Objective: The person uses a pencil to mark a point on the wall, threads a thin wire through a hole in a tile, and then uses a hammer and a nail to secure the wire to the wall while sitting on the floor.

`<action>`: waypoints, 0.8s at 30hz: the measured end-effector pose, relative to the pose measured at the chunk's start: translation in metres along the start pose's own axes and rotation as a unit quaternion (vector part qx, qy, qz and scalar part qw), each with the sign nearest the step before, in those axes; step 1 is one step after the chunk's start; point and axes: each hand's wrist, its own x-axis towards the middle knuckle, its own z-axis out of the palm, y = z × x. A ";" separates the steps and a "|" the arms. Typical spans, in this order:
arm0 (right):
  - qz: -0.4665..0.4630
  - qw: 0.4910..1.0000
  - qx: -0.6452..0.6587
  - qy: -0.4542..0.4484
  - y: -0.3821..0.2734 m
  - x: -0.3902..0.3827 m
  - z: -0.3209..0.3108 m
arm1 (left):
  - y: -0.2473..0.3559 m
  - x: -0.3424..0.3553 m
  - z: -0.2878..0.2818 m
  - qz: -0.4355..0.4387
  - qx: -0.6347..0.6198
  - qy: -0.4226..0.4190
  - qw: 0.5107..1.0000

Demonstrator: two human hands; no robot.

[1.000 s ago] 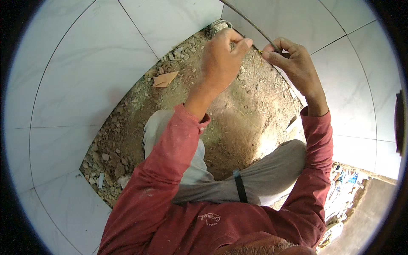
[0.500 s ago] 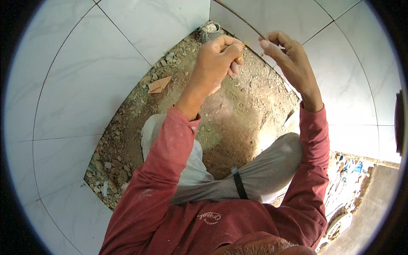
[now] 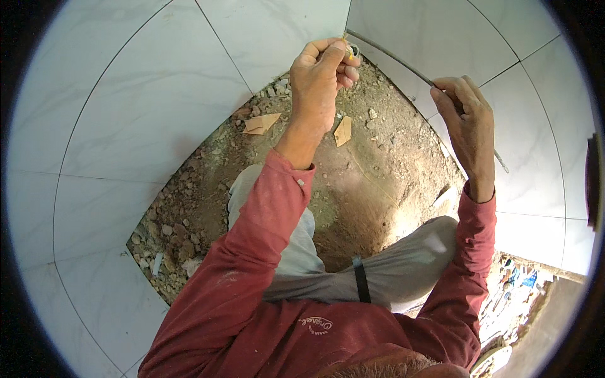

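Note:
My right hand (image 3: 465, 116) has its thumb and fingers pinched on a thin grey rod (image 3: 397, 61). From the fingers the rod slants up and left to the tile corner, and its other end shows past my wrist. My left hand (image 3: 320, 72) is closed in a pinch on a small yellow piece, perhaps string (image 3: 350, 57); its exact kind is too small to tell. A thin yellowish line (image 3: 372, 178) lies over the dirt below. Behind my left fingers, a grey pipe end (image 3: 354, 50) with pale tangled string is mostly hidden.
White marbled wall tiles (image 3: 151, 113) meet in a corner around the dirt floor (image 3: 353, 208). Broken tan tile pieces (image 3: 261, 124) and another tan shard (image 3: 343, 131) lie on the dirt. Rubble (image 3: 173, 242) lines the left edge. Bright litter (image 3: 517, 283) lies at the lower right.
My left hand has moved up toward the corner, now covering most of the pipe. My right hand has shifted right and down along the rod, farther from the left hand. The view has shifted slightly.

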 end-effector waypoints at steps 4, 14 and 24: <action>-0.001 1.000 -0.024 0.000 -0.001 0.000 0.000 | 0.001 0.003 -0.004 0.025 0.017 0.007 1.000; -0.017 0.999 -0.042 0.003 0.005 0.000 0.001 | 0.002 0.000 0.003 0.047 0.036 -0.027 0.998; -0.024 0.995 -0.086 0.032 -0.001 -0.003 0.007 | -0.002 0.004 0.000 0.086 0.005 -0.013 0.996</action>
